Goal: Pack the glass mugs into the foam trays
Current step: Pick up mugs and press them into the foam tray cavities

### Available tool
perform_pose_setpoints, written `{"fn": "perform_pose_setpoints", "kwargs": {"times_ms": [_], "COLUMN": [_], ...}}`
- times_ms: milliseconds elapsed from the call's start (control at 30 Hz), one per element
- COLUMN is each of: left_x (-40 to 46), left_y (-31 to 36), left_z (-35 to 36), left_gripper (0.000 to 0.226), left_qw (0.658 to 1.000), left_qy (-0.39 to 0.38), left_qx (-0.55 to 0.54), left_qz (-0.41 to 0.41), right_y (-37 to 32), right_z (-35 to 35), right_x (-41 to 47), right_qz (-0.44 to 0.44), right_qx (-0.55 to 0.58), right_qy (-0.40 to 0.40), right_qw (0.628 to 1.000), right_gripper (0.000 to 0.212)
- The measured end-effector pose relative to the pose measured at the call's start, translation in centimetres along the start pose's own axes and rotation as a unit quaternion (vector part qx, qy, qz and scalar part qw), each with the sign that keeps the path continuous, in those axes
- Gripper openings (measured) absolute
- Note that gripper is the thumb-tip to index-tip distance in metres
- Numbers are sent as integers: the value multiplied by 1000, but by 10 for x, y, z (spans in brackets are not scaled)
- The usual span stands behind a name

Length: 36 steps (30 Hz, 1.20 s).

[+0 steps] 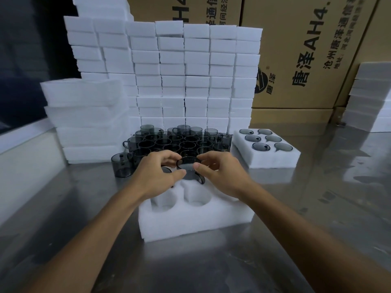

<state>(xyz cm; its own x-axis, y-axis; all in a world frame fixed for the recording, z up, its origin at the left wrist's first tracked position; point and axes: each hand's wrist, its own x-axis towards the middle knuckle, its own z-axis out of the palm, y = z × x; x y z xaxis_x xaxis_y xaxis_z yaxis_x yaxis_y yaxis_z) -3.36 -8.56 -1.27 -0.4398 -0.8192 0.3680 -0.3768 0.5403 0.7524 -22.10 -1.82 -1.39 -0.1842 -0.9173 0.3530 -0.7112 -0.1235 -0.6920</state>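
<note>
A white foam tray [190, 220] with round holes lies on the steel table in front of me. Over its far holes both hands hold one smoky grey glass mug [189, 171]. My left hand [157, 173] pinches its rim from the left, and my right hand [220, 172] pinches it from the right. The mug's handle points toward the near right, and its lower part sits in a far hole. Two near holes stand empty. Behind the hands, several grey mugs [177, 140] cluster upright. One more mug [122, 164] stands apart at the left.
A filled foam tray [273, 159] with several mugs sits at the right. Tall stacks of foam trays [190, 70] rise behind the mugs, lower stacks [86, 121] at the left and far right [370, 98]. Cardboard boxes [306, 49] stand at the back.
</note>
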Motion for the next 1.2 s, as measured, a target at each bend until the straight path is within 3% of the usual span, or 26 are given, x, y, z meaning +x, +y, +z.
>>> {"fn": "perform_pose_setpoints", "kwargs": {"times_ms": [433,633,800,1033,1200], "left_x": [3,5,9,12,7], "left_y": [4,2,3,7,6], "left_z": [-1,1,3,-3,1], "left_gripper": [16,16,28,35,48], "left_qw": [1000,993,985,985,989], "left_qy": [-18,-39,-58,-76,-67], "left_qx": [9,108,161,152,133], "left_qz": [13,28,27,2,8], "right_y": [-4,-7,-10,-16,1], "right_z": [-2,-3,-2,-18,-42], "right_x": [-3,-3,-3,2,31], "right_qz": [27,28,3,-5,25], "right_qx": [-15,-67,-123,-143,-94], "right_qy": [-14,-52,-59,-102,44], "right_qw": [999,996,991,984,994], "right_gripper": [42,29,29,24,12]}}
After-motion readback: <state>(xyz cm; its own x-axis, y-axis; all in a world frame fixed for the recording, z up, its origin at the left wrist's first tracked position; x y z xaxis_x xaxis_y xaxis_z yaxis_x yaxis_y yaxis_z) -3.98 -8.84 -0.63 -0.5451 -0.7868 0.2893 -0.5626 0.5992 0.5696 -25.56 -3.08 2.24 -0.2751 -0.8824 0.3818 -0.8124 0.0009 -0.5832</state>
